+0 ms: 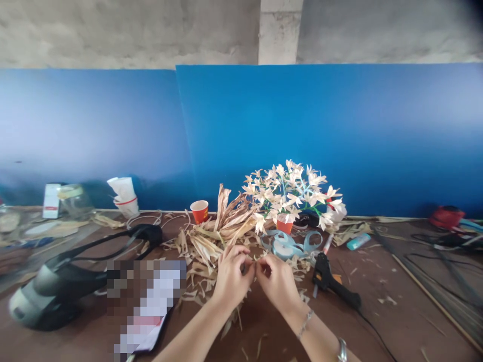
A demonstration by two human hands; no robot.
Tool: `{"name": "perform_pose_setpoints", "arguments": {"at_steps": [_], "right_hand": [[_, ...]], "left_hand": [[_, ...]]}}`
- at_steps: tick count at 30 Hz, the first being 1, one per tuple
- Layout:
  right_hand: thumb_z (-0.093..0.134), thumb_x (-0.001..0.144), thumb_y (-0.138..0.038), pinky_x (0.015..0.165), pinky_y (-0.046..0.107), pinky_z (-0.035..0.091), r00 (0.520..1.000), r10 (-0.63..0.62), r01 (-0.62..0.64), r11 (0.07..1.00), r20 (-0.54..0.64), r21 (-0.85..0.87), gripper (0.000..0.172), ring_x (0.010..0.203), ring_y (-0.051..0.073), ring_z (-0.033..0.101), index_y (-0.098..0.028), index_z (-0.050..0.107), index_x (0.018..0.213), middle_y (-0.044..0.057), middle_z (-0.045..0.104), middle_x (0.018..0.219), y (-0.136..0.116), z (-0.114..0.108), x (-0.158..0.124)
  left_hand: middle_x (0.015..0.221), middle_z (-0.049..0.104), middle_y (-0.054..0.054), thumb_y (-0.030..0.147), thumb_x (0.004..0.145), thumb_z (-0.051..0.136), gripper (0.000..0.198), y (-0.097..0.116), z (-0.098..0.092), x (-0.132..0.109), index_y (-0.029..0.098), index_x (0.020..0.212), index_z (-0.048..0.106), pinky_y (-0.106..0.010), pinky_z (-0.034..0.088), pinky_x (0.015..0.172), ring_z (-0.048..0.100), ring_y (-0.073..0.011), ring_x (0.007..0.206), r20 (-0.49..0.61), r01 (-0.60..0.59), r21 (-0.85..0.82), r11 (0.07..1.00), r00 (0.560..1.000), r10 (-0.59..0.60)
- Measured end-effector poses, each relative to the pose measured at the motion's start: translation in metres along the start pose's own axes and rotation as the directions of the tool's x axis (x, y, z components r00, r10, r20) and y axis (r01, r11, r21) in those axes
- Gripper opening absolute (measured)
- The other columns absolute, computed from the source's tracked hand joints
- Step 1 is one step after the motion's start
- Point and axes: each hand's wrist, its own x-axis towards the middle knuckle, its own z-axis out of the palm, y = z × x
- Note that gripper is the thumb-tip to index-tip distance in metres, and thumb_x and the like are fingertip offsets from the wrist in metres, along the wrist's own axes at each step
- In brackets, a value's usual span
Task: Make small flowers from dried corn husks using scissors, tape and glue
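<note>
My left hand (231, 275) and my right hand (278, 280) meet over the brown table (400, 322), fingers pinched together on a small piece of dried corn husk (254, 261) between them. Right behind the hands lies a heap of dried corn husks (215, 234). Behind that stands a bouquet of pale husk flowers (292, 192) in an orange cup (284, 223). A roll of light blue ribbon (286, 244) lies in front of the cup. A black glue gun (332, 282) rests just to the right of my right hand.
An orange paper cup (199, 210) stands behind the husks. A grey and black headset (56, 294) lies at left, with a blurred-out card beside it. White stacked cups (124, 195) and a jar sit far left. Thin sticks (433, 296), cables and a red object (446, 216) lie at right. Blue boards back the table.
</note>
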Motion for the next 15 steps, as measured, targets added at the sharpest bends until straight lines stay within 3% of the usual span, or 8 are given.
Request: {"name": "perform_pose_setpoints", "arguments": {"at_steps": [10,13,15], "right_hand": [[0.050,0.072,-0.017,0.056,0.024,0.036,0.991,0.088,-0.097,0.990,-0.097,-0.101,0.010,0.058,0.016,0.055,-0.018,0.054,0.063,0.003,0.060,0.063,0.0003,-0.0005,0.0009],[0.048,0.074,-0.017,0.059,0.025,0.040,0.992,0.084,-0.084,0.996,-0.095,-0.003,0.010,0.062,0.016,0.055,-0.017,0.058,0.075,0.005,0.061,0.072,0.0038,-0.0035,0.0034],[0.048,0.076,-0.018,0.060,0.025,0.043,0.997,0.047,-0.040,0.993,-0.063,0.109,0.019,0.064,0.015,0.056,-0.017,0.058,0.091,0.006,0.062,0.084,0.0050,-0.0038,0.0041]], "left_hand": [[0.095,0.062,-0.004,0.017,0.071,0.056,0.013,-0.0002,0.0044,-0.0032,0.020,0.059,0.059,-0.042,0.035,0.081,0.049,-0.0251,0.097,-0.081,0.047,0.076,0.996,0.996,-0.041],[0.094,0.062,-0.004,0.019,0.072,0.056,0.011,-0.0047,0.0030,-0.0010,0.021,0.062,0.061,-0.042,0.036,0.082,0.050,-0.0247,0.095,-0.100,0.065,0.071,0.995,0.993,-0.058],[0.094,0.062,-0.004,0.020,0.073,0.055,0.011,-0.0071,0.0024,0.0005,0.021,0.064,0.062,-0.041,0.037,0.081,0.050,-0.0242,0.093,-0.090,0.050,0.052,0.997,0.995,-0.045]]}}
